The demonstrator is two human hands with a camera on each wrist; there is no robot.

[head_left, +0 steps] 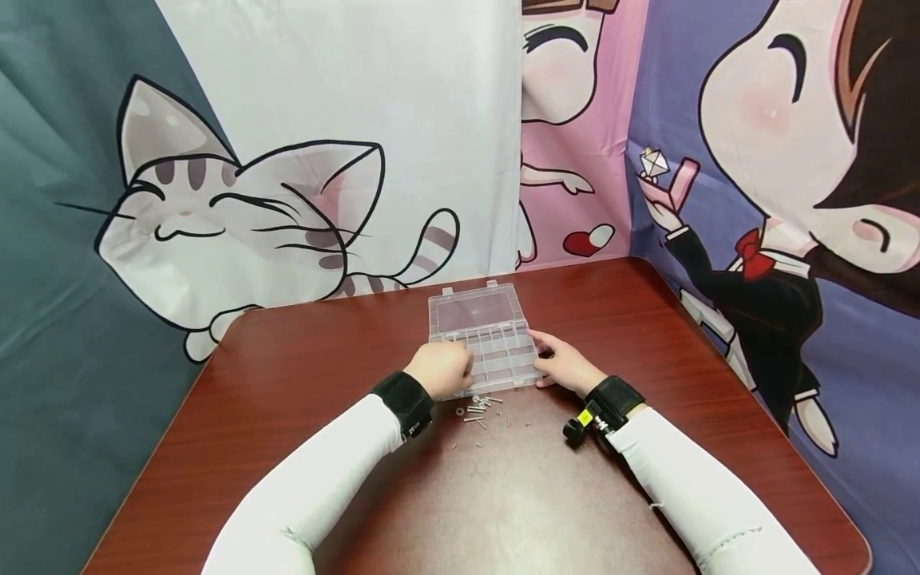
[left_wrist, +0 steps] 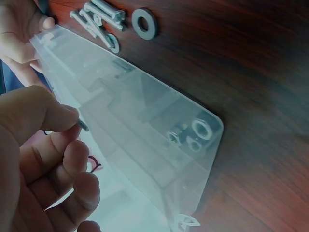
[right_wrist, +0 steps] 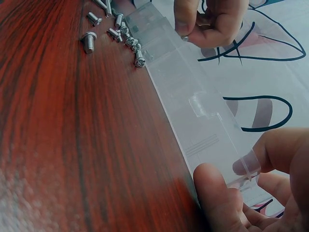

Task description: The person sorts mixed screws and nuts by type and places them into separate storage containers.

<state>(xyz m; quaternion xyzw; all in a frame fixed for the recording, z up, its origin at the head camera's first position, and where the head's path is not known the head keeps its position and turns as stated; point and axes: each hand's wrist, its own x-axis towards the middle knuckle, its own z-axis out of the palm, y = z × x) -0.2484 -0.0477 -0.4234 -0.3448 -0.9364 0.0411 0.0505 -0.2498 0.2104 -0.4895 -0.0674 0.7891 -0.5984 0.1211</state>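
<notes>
Sleeves (head_left: pixel 309 487), white; my left hand (head_left: pixel 440 369), pinching a fastener (left_wrist: pixel 83 125) that a slack pinch could drop; right hand (head_left: pixel 570 368), gripping box (head_left: pixel 477 310).

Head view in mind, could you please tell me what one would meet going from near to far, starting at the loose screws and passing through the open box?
Loose metal screws → divided base of the clear compartment box → its opened lid → white backdrop.
</notes>
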